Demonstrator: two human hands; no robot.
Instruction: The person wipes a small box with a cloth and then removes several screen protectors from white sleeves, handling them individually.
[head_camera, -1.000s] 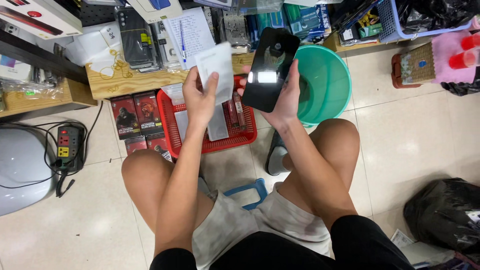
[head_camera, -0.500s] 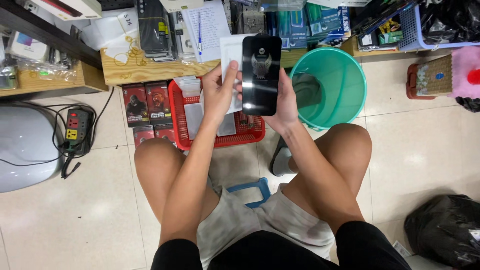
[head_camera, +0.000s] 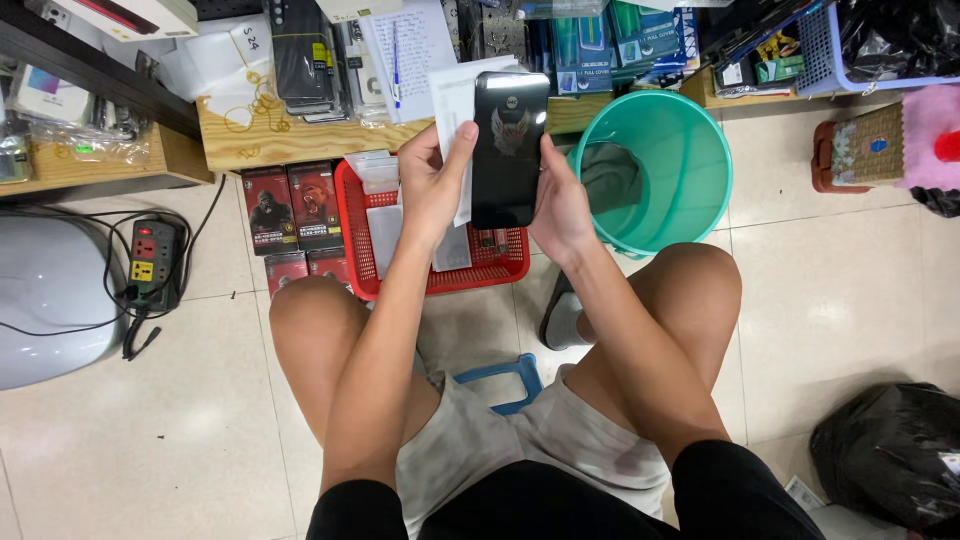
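Upper centre of frame: my left hand (head_camera: 432, 190) and right hand (head_camera: 560, 205) pinch the black phone case (head_camera: 510, 150) upright against white paper (head_camera: 455, 100); inspection step, I judge; next needs steady turning.

Single head-worn camera is looking steeply down from above the seated person, facing forward over the knees. Both hands are sitting close, upper centre of the frame; floor tiles are filling the lower corners, shelf clutter is running along the top edge.

pale tiled floor (head_camera: 850, 300), low wooden shelf (head_camera: 300, 145)
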